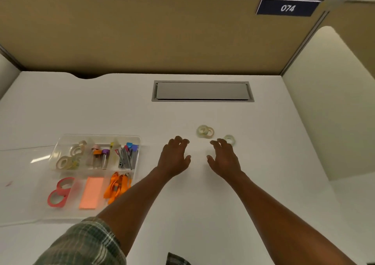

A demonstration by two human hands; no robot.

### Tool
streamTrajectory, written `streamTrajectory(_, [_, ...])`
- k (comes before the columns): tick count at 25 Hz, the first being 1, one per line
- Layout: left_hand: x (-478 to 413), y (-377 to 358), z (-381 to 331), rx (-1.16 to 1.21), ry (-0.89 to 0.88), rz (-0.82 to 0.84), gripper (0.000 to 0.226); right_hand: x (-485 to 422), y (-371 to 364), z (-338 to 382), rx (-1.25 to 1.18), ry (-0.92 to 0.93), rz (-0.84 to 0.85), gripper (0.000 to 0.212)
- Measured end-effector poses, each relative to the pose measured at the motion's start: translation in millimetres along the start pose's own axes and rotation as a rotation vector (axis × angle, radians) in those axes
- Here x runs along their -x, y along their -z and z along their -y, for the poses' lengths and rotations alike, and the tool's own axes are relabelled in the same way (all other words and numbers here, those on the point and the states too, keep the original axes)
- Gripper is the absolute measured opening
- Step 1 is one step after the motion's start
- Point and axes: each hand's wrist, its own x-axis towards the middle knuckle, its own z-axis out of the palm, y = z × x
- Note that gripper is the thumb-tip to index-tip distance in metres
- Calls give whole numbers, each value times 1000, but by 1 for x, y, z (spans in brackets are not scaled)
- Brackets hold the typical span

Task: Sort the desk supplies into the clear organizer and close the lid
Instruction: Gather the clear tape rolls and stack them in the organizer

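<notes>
The clear organizer (140, 140) lies open on the left of the white desk, holding clear tape rolls, small vials, clips, red tape rolls, a pink sticky-note pad and orange lanyards. Its clear lid (22, 159) lies flat to its left. Two clear tape rolls (205, 131) sit touching each other on the desk, and one more clear tape roll (229, 139) lies to their right. My left hand (175, 158) hovers open just short of the pair. My right hand (224, 159) is open too, its fingertips close beside the single roll. Neither hand holds anything.
A grey cable hatch (202, 91) is set into the desk behind the rolls. Tan partition walls enclose the desk at the back and right, with a blue "074" sign (287, 7). A curved white divider (332, 94) stands at the right edge.
</notes>
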Motion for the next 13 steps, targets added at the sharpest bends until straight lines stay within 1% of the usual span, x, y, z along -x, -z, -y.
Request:
streamTrajectory(4, [-26, -19, -32, -74, -56, 117, 64, -1, 6, -39, 37, -68, 19, 68])
streamTrajectory(9, [-52, -32, -48, -117, -46, 234, 83, -9, 8, -57, 71, -79, 152, 79])
streamTrajectory(11, [-59, -34, -49, -104, -40, 267, 89, -8, 5, -60, 72, -63, 175, 79])
streamTrajectory(13, [-64, -34, -47, -93, -40, 289, 89, -5, 2, -60, 71, -46, 153, 76])
